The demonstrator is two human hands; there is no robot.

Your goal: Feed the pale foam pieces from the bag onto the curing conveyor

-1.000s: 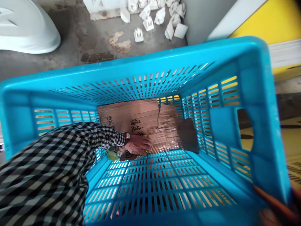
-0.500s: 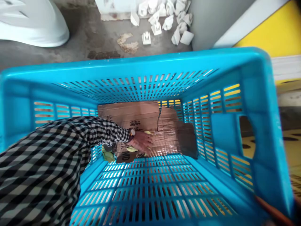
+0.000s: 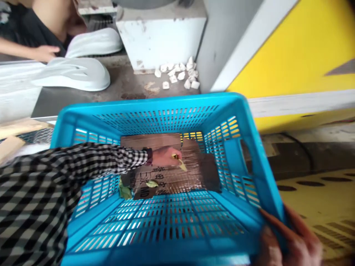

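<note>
A deep blue plastic crate (image 3: 151, 104) with slotted walls fills the middle of the view. Flattened brown cardboard (image 3: 194, 173) with dark printed characters lines its bottom. Down inside the crate, my left hand (image 3: 166, 156) is closed on a pale yellow-green leaf (image 3: 182, 166), just over the cardboard. Another small leaf (image 3: 152, 183) lies on the cardboard below that hand, and larger green leaves (image 3: 125, 192) sit in the lower left corner. At the lower right, my right hand (image 3: 291, 240) grips the crate's near corner rim, slightly blurred.
Beyond the crate, several small white pieces (image 3: 177, 72) lie on the floor by a white box-like base (image 3: 163, 42). White foam-like shapes (image 3: 74, 74) and another person's hand (image 3: 46, 53) are at upper left. A yellow panel (image 3: 291, 55) borders the right.
My left hand was spread flat over leaves on the cardboard; now it is raised a little with a leaf in its fingers. The view has pulled back, and more of my right hand shows.
</note>
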